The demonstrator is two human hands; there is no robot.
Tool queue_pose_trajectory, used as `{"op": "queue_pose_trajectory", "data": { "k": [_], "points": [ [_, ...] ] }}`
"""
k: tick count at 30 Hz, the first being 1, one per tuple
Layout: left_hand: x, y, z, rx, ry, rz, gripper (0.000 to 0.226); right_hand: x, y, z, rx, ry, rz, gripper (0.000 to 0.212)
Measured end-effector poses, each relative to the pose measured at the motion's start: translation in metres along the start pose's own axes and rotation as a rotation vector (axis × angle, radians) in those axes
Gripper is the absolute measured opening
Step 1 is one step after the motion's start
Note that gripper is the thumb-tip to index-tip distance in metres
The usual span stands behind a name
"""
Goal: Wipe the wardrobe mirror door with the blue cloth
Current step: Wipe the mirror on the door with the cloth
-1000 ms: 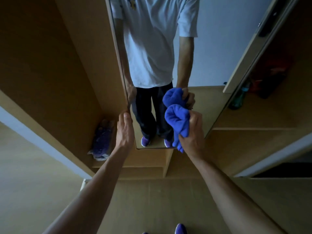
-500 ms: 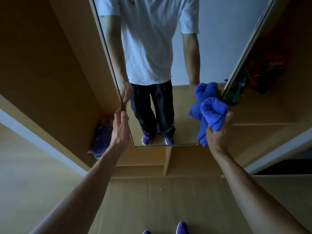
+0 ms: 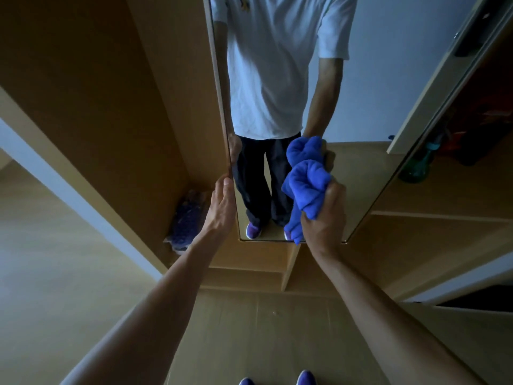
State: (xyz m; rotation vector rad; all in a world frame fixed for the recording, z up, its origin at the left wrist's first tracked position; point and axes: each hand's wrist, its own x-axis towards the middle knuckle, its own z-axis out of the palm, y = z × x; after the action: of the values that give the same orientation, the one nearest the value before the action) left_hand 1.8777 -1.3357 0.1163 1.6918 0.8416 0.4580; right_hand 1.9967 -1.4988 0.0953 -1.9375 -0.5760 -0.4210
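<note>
Head view, dim light.

- Tan wooden wardrobe [image 3: 111,107]: fills the frame from 9 o'clock round to 3 o'clock; open shelves are seen at 3 to 4 o'clock.
- Tall frameless mirror door [image 3: 361,93]: runs from centre up to 12 o'clock, with its bottom edge just below centre. A person in a white T-shirt and dark trousers is reflected in it.
- Left hand [image 3: 222,207]: laid along the door's left edge, at 9 o'clock of the cloth. Fingers are extended and nearly straight, and nothing is carried (whether the fingertips hook behind the edge cannot be told).
- Right hand [image 3: 324,218]: fingers are curled tightly round the cloth.
- Bunched blue terry cloth [image 3: 305,187]: pressed against the lower glass, toward 6 o'clock of the mirror, touching its own reflection; a tail hangs past the bottom edge.
- Purple knitted bundle [image 3: 186,223]: lies on the wardrobe floor at 8 o'clock of the left hand.
- Green bottle [image 3: 416,168]: stands on a shelf at 3 o'clock.
</note>
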Motion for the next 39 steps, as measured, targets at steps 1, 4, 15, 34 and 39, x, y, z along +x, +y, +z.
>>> {"op": "queue_pose_trajectory", "data": {
  "k": [1,4,15,34,39],
  "points": [
    [0.000,0.000,-0.001,-0.012,0.005,-0.007,0.051,-0.003,-0.008,0.007,-0.033,-0.054,-0.020,0.030],
    [0.001,-0.002,0.000,-0.035,0.000,0.007,0.049,-0.011,-0.032,0.030,-0.075,-0.158,-0.138,0.033],
    [0.006,-0.015,-0.002,-0.234,-0.014,0.022,0.048,-0.018,-0.046,0.057,-0.252,-0.393,-0.368,0.055],
    [0.009,-0.057,0.023,-0.137,0.100,0.096,0.046,0.013,-0.003,0.010,-0.462,-0.265,-0.661,0.054],
    [0.019,-0.077,0.028,-0.150,0.134,0.201,0.049,0.008,0.001,0.026,-0.447,-0.209,-0.792,0.057]
  ]
}}
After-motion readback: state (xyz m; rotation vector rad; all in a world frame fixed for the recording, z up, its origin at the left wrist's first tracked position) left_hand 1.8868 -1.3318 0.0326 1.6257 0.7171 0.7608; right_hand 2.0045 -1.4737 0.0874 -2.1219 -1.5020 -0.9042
